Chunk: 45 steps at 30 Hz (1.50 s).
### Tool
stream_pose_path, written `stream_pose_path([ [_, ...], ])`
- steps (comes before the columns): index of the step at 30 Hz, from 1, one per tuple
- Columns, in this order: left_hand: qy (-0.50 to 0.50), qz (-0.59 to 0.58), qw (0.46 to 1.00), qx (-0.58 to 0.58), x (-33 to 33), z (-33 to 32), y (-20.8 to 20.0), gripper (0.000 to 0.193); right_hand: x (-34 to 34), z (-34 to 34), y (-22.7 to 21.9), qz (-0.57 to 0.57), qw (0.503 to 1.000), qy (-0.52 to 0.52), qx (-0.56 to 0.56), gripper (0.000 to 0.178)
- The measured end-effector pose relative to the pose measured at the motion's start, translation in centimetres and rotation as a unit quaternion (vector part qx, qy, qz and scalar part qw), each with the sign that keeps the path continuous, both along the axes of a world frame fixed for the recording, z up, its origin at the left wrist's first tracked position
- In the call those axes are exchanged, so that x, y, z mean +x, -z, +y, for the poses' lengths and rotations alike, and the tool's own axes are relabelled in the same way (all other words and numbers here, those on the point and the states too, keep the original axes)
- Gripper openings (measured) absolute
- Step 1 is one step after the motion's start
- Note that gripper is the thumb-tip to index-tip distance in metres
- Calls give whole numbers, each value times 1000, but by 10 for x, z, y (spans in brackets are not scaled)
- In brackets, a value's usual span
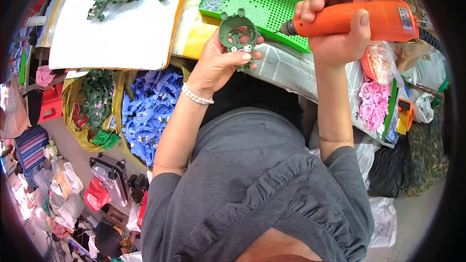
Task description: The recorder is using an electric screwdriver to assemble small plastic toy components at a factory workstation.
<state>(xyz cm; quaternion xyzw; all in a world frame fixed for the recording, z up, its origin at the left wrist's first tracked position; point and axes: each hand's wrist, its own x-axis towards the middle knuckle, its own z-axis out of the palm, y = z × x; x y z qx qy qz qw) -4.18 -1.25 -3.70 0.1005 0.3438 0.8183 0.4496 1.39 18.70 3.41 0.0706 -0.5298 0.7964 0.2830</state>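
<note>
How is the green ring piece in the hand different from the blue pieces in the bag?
The green ring piece is dark green; the blue pieces are bright blue. The green one is single, held up by the left hand near the orange power screwdriver; the blue ones lie heaped and untouched. Both look like moulded plastic parts.

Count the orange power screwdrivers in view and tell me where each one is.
1. The orange power screwdriver is gripped in the right hand, its tip aimed at the green plastic frame held in the left hand. Others may lie hidden among the clutter.
</note>
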Motion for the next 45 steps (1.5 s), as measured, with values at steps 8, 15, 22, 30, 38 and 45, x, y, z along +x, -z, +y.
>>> stream_pose_path([
  [8, 51, -60, 988, 135, -13, -12, 16, 53, 1, 0, 8, -9, 999, 28, 26, 53],
  [15, 62, -71, 986, 136, -12, -9, 15, 52, 3, 2, 7, -19, 998, 44, 42, 51],
  [22, -7, -10, 999, -35, 2, 8, 0, 49, -20, 2, 3, -39, 992, 113, 37, 40],
  [30, -46, 24, 997, -64, 8, 16, -3, 46, -52, 6, 20, 117, 989, 50, -72, 23],
  [38, -47, 44, 996, -57, 9, 19, -1, 47, -67, 13, 37, 235, 967, -9, -97, 20],
  [45, -53, 54, 996, -53, 9, 16, 2, 48, -56, -6, 15, -14, 980, 200, 5, 20],
])
